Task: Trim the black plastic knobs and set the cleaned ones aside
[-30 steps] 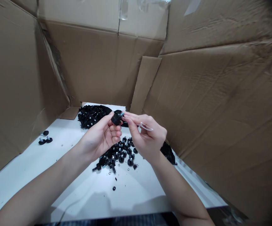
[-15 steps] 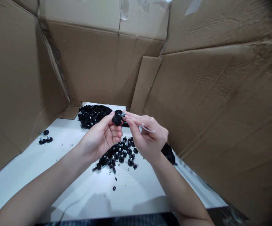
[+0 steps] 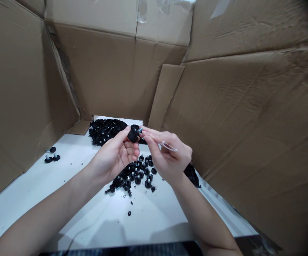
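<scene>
My left hand (image 3: 115, 153) pinches a black levelling foot (image 3: 132, 136) between thumb and fingers, its metal threaded stud pointing up and right. Close against the stud, my right hand (image 3: 168, 153) is closed on a thin white tool (image 3: 169, 145). Part of that tool shows as a pale strip by the palm; its tip is hidden by the fingers, and I cannot tell its kind. Under both hands, a loose group of similar black levelling feet (image 3: 137, 179) lies on the white table (image 3: 95, 220), several with studs upright.
A heap of black parts (image 3: 103, 131) lies at the back left. A few levelling feet (image 3: 56, 157) sit apart on the left. A black bag-like item (image 3: 192, 175) is behind my right wrist. Cardboard walls (image 3: 111, 71) enclose the back and sides. Small black scraps (image 3: 129, 213) dot the table.
Hardly anything differs. Both hands keep their hold on the foot and the white tool; my right hand has shifted very slightly to the right.
</scene>
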A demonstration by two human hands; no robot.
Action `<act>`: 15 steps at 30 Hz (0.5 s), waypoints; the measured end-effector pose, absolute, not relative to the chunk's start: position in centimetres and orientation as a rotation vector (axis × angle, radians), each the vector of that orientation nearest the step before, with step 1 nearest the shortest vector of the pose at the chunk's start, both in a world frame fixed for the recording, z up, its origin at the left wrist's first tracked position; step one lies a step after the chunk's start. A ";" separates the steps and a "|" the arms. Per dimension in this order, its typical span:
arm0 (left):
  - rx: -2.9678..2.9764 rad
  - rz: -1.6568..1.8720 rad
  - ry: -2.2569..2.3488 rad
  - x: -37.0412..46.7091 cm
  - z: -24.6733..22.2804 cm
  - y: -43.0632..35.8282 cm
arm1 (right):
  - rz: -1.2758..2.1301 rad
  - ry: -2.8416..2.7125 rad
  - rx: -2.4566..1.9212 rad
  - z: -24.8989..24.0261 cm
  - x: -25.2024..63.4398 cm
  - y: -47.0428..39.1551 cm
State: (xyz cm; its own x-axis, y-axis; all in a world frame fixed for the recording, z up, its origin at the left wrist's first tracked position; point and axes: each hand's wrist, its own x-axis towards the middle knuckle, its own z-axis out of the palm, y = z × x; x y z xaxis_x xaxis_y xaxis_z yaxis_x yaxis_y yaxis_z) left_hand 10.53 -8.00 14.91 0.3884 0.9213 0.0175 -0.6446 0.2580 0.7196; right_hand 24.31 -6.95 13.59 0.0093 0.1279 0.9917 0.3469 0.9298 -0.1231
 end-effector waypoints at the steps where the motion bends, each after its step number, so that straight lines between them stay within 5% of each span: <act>1: 0.729 1.119 0.456 10.6 14.9 -8.0 | -0.183 -1.565 -0.397 13.6 24.3 -7.0; 15: 0.801 1.167 0.448 10.6 14.6 -8.0 | -0.225 -1.560 -0.322 13.5 24.2 -6.8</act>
State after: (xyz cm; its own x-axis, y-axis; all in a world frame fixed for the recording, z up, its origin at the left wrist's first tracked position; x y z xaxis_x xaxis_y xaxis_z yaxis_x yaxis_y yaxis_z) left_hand 10.63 -8.01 14.62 0.3518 0.9321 0.0866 -0.6344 0.1694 0.7543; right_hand 24.24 -6.81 13.52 0.0040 0.0613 0.9981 0.3413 0.9381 -0.0590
